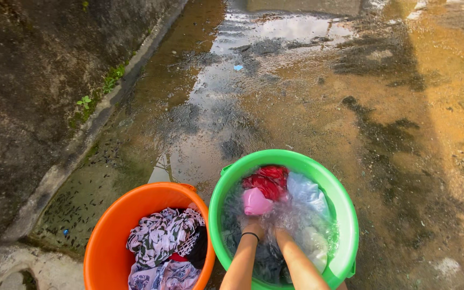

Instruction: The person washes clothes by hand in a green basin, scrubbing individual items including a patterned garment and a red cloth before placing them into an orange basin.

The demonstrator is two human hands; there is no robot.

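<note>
Both my arms reach down into a green bucket (345, 204) full of soapy water and wet clothes. My left hand (254, 226), with a black band at the wrist, is under the foam beside a pink garment (255, 202). Only the wrist of my right hand (281, 234) shows; its fingers are hidden below the water among the clothes. A red garment (268, 181) and a pale blue-white cloth (307, 193) lie at the bucket's far side. What either hand grips cannot be made out.
An orange bucket (119, 225) stands to the left, touching the green one, holding patterned white-and-purple clothes (162, 236). The ground is wet concrete with a puddle (232, 70) ahead. A low concrete kerb (65, 161) and a mossy wall run along the left.
</note>
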